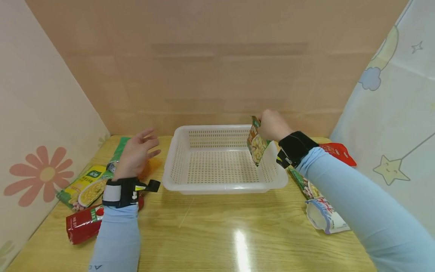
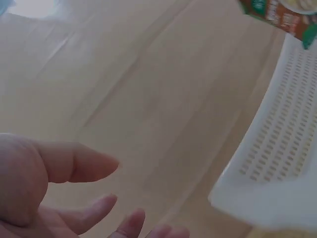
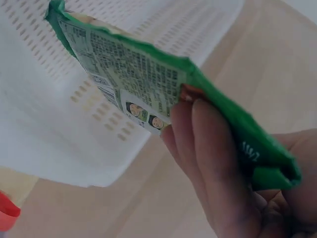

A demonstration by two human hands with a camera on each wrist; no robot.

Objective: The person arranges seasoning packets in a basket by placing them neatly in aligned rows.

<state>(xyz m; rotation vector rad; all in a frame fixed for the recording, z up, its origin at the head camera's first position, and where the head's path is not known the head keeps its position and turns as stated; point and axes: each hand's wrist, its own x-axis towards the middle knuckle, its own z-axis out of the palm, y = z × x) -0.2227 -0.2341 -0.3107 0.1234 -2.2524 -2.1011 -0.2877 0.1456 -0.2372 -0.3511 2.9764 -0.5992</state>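
My right hand (image 1: 274,125) grips a green and brown food packet (image 1: 257,145) by its top edge, over the right end of a white plastic basket (image 1: 224,187). The right wrist view shows the printed back of the packet (image 3: 133,69), with the fingers (image 3: 213,144) curled over its end. My left hand (image 1: 136,155) hovers left of the basket with relaxed, spread fingers and holds nothing. Beneath and beside it lie a yellow packet (image 1: 89,181), a green packet (image 1: 119,151) and an orange item (image 1: 151,165), partly hidden by the hand.
A dark red bag (image 1: 83,224) lies at the front left. On the right are a red packet (image 1: 340,153), a green packet (image 1: 299,181) and a white and purple bag (image 1: 324,217), partly covered by my right arm. A brown wall (image 1: 217,83) stands behind the basket.
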